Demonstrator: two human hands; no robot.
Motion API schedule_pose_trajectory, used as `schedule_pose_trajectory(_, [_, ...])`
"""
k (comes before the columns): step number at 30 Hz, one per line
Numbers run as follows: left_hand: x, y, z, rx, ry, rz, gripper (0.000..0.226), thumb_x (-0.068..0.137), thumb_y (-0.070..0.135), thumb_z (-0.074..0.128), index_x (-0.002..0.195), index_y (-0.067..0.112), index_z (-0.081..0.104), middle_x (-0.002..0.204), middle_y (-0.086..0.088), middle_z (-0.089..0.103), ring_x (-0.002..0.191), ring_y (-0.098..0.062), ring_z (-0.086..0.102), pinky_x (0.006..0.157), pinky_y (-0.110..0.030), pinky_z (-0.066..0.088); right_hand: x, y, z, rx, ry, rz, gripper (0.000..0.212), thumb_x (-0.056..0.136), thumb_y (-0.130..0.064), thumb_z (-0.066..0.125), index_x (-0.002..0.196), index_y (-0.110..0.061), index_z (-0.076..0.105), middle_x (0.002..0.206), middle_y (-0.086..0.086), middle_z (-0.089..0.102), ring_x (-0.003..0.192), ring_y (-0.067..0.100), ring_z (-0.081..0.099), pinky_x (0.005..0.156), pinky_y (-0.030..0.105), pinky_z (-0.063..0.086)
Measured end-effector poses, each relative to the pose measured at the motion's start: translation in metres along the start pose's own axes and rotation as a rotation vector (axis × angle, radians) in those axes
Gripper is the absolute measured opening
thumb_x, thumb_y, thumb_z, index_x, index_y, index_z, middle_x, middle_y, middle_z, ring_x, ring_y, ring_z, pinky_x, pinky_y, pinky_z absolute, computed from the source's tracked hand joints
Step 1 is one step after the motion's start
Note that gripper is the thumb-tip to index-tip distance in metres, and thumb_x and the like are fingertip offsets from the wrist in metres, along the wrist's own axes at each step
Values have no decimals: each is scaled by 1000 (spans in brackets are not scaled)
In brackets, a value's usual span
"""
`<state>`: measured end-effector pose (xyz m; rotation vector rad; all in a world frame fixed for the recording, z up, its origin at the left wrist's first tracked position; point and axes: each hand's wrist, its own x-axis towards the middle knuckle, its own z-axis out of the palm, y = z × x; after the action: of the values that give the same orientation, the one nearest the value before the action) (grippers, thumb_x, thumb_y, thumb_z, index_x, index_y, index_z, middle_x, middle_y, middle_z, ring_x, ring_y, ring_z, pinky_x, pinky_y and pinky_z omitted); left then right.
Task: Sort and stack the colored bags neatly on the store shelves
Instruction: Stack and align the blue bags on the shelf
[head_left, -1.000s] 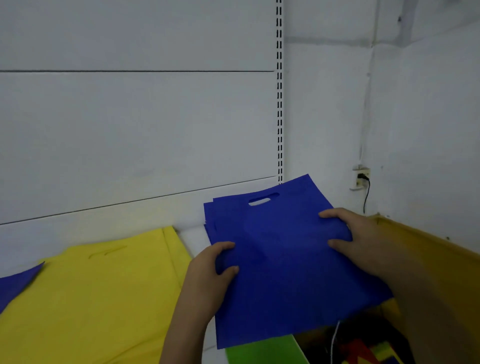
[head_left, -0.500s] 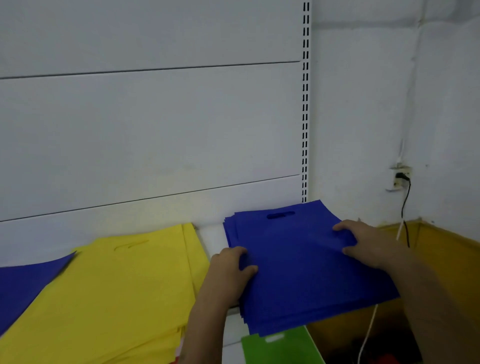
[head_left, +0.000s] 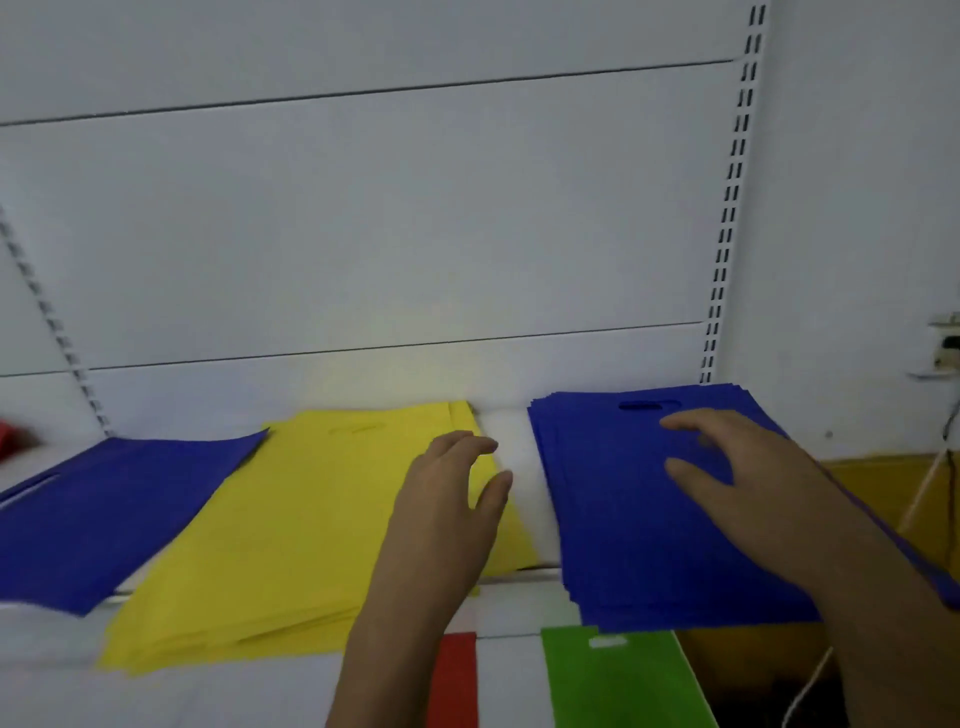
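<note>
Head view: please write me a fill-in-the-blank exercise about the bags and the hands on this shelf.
1. The right hand is above the ____ stack of bags.
2. The left hand is above the edge of the ____ stack.
3. Between these two stacks shows a strip of the ____ shelf.
4. Below the shelf edge stand a red bag and a ____ bag.

Missing words: blue; yellow; white; green

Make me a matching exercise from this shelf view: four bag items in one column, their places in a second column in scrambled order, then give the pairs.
Things:
1. yellow stack
2. right blue stack
3. green bag
4. left blue bag

Places:
A. below the shelf edge, beside a red bag
B. under the right hand
C. far left of the shelf
D. middle of the shelf, beneath the left hand

Pairs: 1-D, 2-B, 3-A, 4-C
</note>
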<state>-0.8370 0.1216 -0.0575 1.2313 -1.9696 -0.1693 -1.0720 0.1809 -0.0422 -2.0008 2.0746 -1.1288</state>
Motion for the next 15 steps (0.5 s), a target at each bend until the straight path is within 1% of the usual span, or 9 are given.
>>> schedule_pose_trajectory(2, [-13, -16, -35, 8, 62, -29, 31, 92, 33, 56, 122, 29, 57, 128, 16, 50, 113, 1, 45, 90, -11, 29, -2, -32, 18, 91, -16, -76, 34, 92, -31, 55, 126, -34, 50, 118, -24, 44, 109, -4, 41, 92, 17, 29])
schedule_pose_trajectory(4, [-27, -37, -69, 22, 117, -73, 29, 91, 32, 57, 120, 30, 58, 119, 21, 50, 105, 4, 45, 90, -16, 35, -5, -65, 39, 160, -45, -141, 33, 92, -32, 55, 124, -36, 51, 118, -25, 46, 108, -4, 43, 90, 16, 30])
schedule_pose_trajectory(5, [-34, -49, -85, 22, 146, -102, 28, 91, 31, 57, 118, 30, 59, 117, 22, 51, 105, 3, 47, 91, -19, 38, -5, -81, 51, 181, -65, -171, 33, 92, -33, 55, 124, -37, 50, 119, -25, 46, 109, -4, 43, 88, 15, 31])
schedule_pose_trajectory(7, [-48, -73, -115, 20, 204, -164, 26, 89, 29, 59, 115, 29, 61, 116, 20, 55, 106, -2, 52, 93, -26, 43, -6, -111, 74, 200, -104, -231, 31, 92, -36, 54, 122, -40, 50, 117, -31, 45, 109, -6, 42, 81, 7, 33])
schedule_pose_trajectory(8, [-56, -87, -128, 20, 228, -193, 25, 89, 28, 60, 114, 29, 62, 115, 18, 57, 106, -2, 52, 92, -26, 44, -6, -126, 86, 203, -119, -259, 31, 92, -37, 53, 122, -42, 49, 114, -35, 43, 109, -8, 41, 80, 4, 33])
schedule_pose_trajectory(9, [-63, -101, -141, 20, 250, -215, 24, 88, 27, 61, 112, 28, 63, 114, 17, 58, 104, -1, 53, 90, -25, 43, -6, -143, 97, 206, -132, -283, 30, 92, -39, 52, 121, -44, 49, 113, -37, 42, 109, -10, 41, 80, 3, 33])
schedule_pose_trajectory(13, [-94, -163, -193, 33, 302, -290, 22, 87, 24, 63, 110, 26, 64, 114, 15, 58, 106, -3, 53, 90, -24, 44, -11, -218, 146, 193, -169, -363, 28, 91, -42, 51, 119, -46, 49, 119, -33, 45, 113, -7, 43, 89, 17, 35])
schedule_pose_trajectory(15, [-108, -194, -223, 33, 319, -338, 22, 87, 26, 62, 109, 29, 63, 115, 16, 58, 108, -4, 54, 94, -27, 45, -13, -260, 173, 196, -182, -405, 28, 92, -41, 52, 120, -45, 50, 119, -32, 46, 113, -6, 43, 90, 17, 34])
